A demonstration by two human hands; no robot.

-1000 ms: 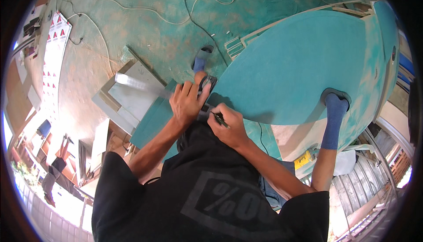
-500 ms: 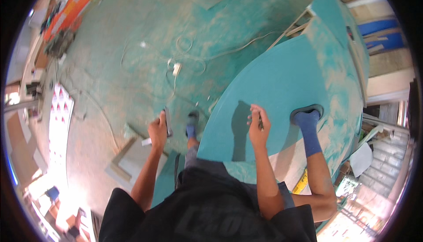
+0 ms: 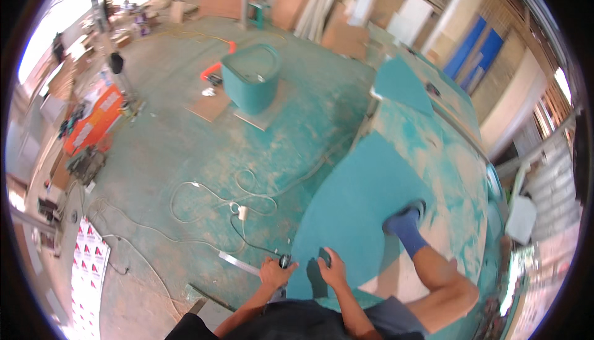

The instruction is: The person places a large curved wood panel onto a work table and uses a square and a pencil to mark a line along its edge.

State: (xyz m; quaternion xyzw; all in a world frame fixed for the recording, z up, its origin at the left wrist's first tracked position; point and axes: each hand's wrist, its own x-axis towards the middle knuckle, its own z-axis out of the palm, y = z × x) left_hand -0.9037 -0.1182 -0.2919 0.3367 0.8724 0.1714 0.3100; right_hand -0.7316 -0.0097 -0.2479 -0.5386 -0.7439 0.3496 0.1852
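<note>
My left hand [image 3: 276, 272] is closed around a dark-ended tool [image 3: 284, 261], its exact kind unclear. A pale flat strip [image 3: 238, 263] sticks out to the left of that hand, seemingly part of what it holds. Close by on the right, my right hand [image 3: 334, 270] is curled, with a small dark object [image 3: 324, 256] at its fingertips. Both are near the front left part of a large teal curved panel [image 3: 349, 210]. My right foot, in a blue sock [image 3: 405, 225] and dark sandal, rests on the panel.
A teal drum-shaped piece [image 3: 250, 83] stands on boards farther off. A white power strip [image 3: 242, 214] and looped cords lie on the floor to the left. An orange box [image 3: 93, 120] and a patterned white sheet [image 3: 88, 266] are at the left. Boards [image 3: 467, 49] lean at the back right.
The view has tilted up, so the far floor and walls show. My hands have come closer together, and the pale strip now points to the upper left.
</note>
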